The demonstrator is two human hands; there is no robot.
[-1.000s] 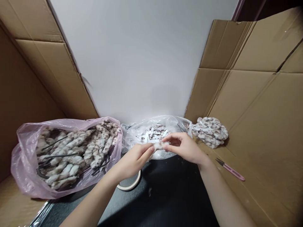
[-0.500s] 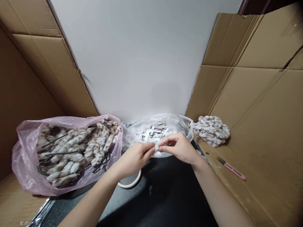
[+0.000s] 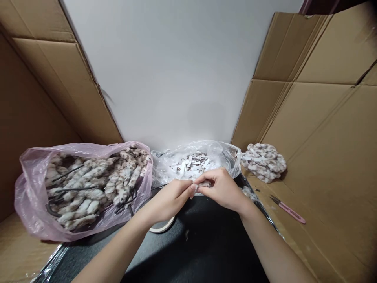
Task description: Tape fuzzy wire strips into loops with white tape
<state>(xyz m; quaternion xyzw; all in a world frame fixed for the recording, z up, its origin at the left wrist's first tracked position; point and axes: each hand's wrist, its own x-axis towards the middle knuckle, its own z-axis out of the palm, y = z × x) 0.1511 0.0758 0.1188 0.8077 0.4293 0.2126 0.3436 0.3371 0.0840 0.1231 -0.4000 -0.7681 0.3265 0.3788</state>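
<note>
My left hand [image 3: 173, 198] and my right hand [image 3: 222, 188] meet at the middle, thumbs and forefingers pinched together. Between the fingertips is a small piece of whitish-brown fluffy fur strip [image 3: 207, 183], mostly covered by my right fingers. Just beyond the hands lies a clear plastic bag [image 3: 219, 151] holding white paper-like strips [image 3: 191, 162] and thin brownish bits. Below my left wrist, partly hidden, is a cream-coloured ring [image 3: 162, 228], perhaps a tape roll.
At left, a pink plastic bag [image 3: 29, 196] holds furry strips [image 3: 91, 184] with dark cords. A furry bundle [image 3: 263, 162] and pink-handled thread snips [image 3: 290, 211] lie on cardboard at right. Cardboard panels [image 3: 318, 114] flank the dark work surface [image 3: 203, 243].
My hands have drawn closer together, and the right fingers have closed further over the fur piece. The view has shifted slightly. The bags and snips are otherwise unchanged.
</note>
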